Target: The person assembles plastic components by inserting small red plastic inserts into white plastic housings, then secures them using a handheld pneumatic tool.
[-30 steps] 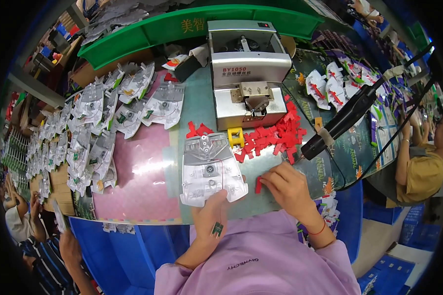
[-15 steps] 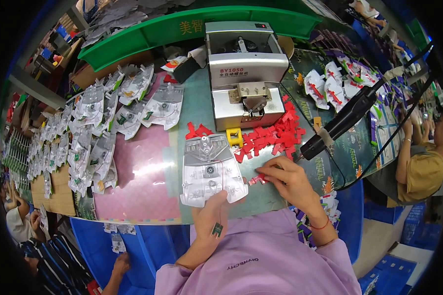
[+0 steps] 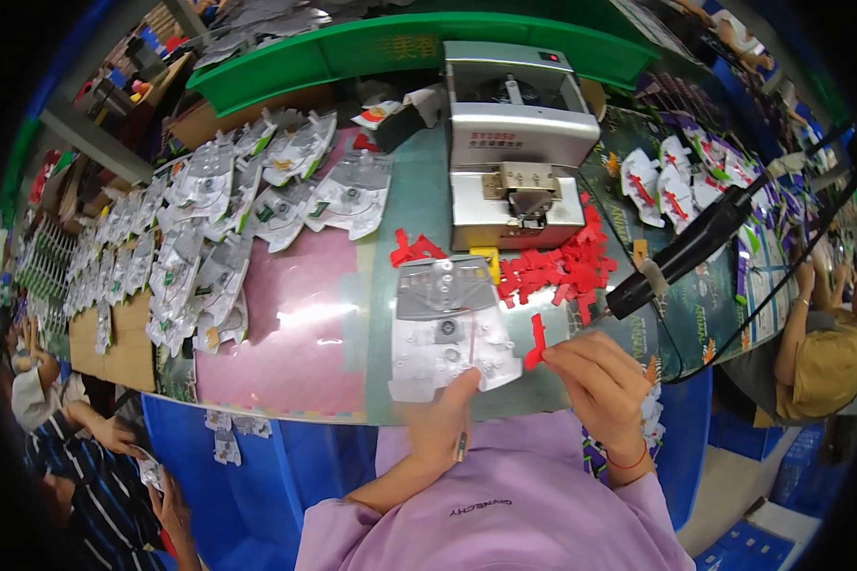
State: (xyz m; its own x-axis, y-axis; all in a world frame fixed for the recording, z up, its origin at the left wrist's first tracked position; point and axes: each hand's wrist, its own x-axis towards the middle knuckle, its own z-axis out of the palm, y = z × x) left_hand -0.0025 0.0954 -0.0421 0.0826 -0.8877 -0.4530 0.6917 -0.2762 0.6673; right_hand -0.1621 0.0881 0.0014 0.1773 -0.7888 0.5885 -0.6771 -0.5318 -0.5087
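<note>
My left hand (image 3: 436, 426) grips the near edge of a white and clear plastic housing (image 3: 427, 347), thumb on top. The housing lies at the front of the bench, its inner side with posts and a thin red wire facing up. A small circuit board (image 3: 461, 445) hangs beside that hand, below the housing. Between thumb and fingertips my right hand (image 3: 600, 385) pinches a small red plastic part (image 3: 539, 335), held up just right of the housing and apart from it. Beyond lies a heap of red plastic parts (image 3: 567, 271), next to a yellow block (image 3: 487, 264).
A silver screw-feeding machine (image 3: 519, 143) stands at the back middle. A black electric screwdriver (image 3: 681, 252) hangs at right with its cable. Stacked housings (image 3: 195, 190) fill the left; finished-looking pieces (image 3: 671, 181) lie far right. Blue bins (image 3: 314, 476) sit below. Co-workers are at both sides.
My right hand has lifted the red part from beside the housing and turned it upright. The housing stays in my left hand. The whole view has shifted, so the bench sits farther right.
</note>
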